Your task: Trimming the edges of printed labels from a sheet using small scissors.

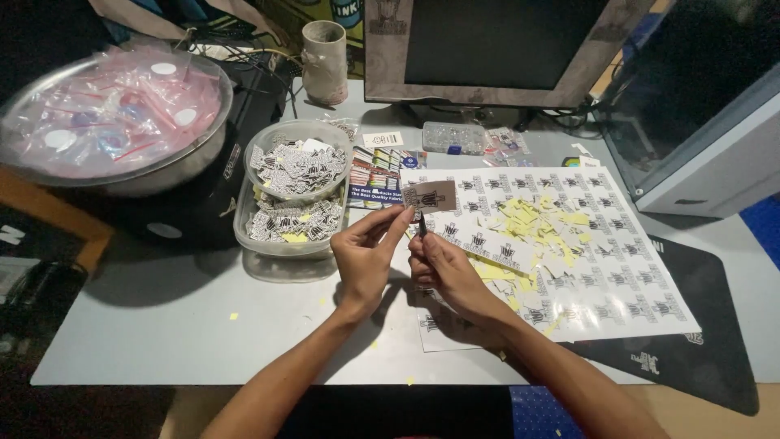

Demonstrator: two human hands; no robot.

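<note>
Pinching a small rectangular sticker (pixel 429 196) by its lower left corner, the left hand (pixel 366 256) is holding it up above the grey table (pixel 162 325), thumb and forefinger closed on the paper while the other fingers are curling loosely underneath. The right hand (pixel 443 264) is sitting just beside it, fingers drawn together around a thin dark tool (pixel 422 223) whose tip is pointing up at the sticker's bottom edge; whether the tip is touching the paper cannot be told. Both hands are hovering over the near left corner of a large white sticker sheet (pixel 634 276) printed with rows of small dark emblems, which is lying flat on the table and partly over a black mat (pixel 699 358). A heap of pale yellow backing scraps (pixel 544 228) is lying across the middle of that sheet. To the left of the hands, two clear plastic tubs (pixel 288 232) are sitting one above the other, both holding cut stickers. Farther left, a wide metal bowl (pixel 175 162) is holding clear plastic bags. Behind the sheet, a monitor (pixel 496 49) is standing at the table's far edge, with a pale cup (pixel 325 61) near it.
</note>
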